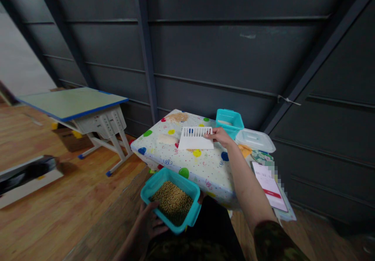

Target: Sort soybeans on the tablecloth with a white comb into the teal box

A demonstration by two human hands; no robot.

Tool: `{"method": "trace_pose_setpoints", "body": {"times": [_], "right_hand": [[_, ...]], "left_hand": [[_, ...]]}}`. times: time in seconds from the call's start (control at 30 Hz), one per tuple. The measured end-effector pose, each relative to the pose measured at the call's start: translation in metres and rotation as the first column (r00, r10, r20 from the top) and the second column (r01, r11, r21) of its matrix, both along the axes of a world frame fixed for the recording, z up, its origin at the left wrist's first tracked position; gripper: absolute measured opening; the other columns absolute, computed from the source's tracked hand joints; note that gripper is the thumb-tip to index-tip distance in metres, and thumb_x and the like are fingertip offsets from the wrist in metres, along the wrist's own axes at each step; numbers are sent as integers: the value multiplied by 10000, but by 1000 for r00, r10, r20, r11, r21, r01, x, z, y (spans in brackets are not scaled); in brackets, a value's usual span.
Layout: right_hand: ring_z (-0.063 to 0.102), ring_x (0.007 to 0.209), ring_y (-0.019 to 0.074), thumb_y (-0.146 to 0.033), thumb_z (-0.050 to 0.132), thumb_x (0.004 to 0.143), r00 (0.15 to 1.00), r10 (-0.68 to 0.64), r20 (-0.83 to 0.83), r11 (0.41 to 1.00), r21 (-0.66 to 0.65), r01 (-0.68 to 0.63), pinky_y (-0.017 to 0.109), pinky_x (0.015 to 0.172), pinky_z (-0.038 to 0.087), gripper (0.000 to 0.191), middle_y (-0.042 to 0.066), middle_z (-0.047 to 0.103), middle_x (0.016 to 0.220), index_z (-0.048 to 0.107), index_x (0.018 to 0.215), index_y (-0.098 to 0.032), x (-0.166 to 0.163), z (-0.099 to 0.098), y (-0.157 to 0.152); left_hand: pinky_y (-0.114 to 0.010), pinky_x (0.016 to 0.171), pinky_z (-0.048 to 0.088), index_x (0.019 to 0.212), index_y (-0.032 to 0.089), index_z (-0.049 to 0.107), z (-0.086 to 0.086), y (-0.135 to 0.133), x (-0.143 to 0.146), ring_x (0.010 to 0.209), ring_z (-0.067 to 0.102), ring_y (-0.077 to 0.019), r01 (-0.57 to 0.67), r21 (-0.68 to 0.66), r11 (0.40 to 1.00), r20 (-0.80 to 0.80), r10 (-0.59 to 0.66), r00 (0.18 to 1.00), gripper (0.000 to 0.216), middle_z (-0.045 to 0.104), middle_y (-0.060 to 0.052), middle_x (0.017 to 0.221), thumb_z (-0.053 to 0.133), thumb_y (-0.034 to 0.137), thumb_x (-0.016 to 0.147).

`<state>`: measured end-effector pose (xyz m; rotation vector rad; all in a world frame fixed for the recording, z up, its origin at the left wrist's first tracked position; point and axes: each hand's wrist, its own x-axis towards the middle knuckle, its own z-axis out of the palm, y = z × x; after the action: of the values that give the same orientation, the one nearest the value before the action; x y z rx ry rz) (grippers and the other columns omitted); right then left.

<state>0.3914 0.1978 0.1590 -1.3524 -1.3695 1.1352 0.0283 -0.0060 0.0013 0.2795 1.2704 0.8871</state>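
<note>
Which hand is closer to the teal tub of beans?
Left. The left hand grips the teal tub of beans at its near edge; the right hand is farther off over the table, holding the white scraper.

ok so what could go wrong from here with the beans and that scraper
The teal tub of beans is off the table, propped by the left hand alone; it might tip and spill. Whatever the white scraper in the right hand sweeps could miss the tub. The forearm may nudge the phone near the table edge.

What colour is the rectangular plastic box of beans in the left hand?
Teal; the head view shows the rectangular plastic box best, held by the left hand.
</note>
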Motion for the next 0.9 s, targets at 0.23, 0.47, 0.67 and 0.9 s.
{"method": "trace_pose_setpoints", "body": {"times": [0.23,0.47,0.67,0.9], "right_hand": [[696,723,215,-363,993,496,1000,5,-3,999,-37,-6,320,627,546,370,90,806,815,822,762,-172,-1,3,-2],[712,710,209,-384,1031,413,999,18,-34,998,-59,-20,294,614,559,448,76,815,812,824,755,-180,0,4,-3],[730,702,207,-375,1044,416,999,25,-37,996,-85,-29,268,596,566,456,77,822,814,816,763,-184,0,2,-3],[720,710,193,-396,1050,413,997,14,-81,996,-89,-21,276,622,592,470,90,823,853,831,767,-177,-1,0,-14]], "left_hand": [[-545,797,615,1388,324,462,8,-2,5,792,785,-370,-35,13,999,-16,35,999,733,706,-63,940,819,481,767],[-555,847,617,1446,333,419,1,1,3,824,786,-353,7,-15,1000,-27,-7,1000,779,708,-73,994,801,502,788],[-510,815,641,1405,360,404,6,-2,0,760,793,-301,34,39,999,-7,-34,999,762,712,-33,980,813,537,787],[-498,755,647,1360,346,435,13,-5,3,761,799,-338,-3,63,998,25,2,1000,734,736,-40,910,834,515,768]]}}
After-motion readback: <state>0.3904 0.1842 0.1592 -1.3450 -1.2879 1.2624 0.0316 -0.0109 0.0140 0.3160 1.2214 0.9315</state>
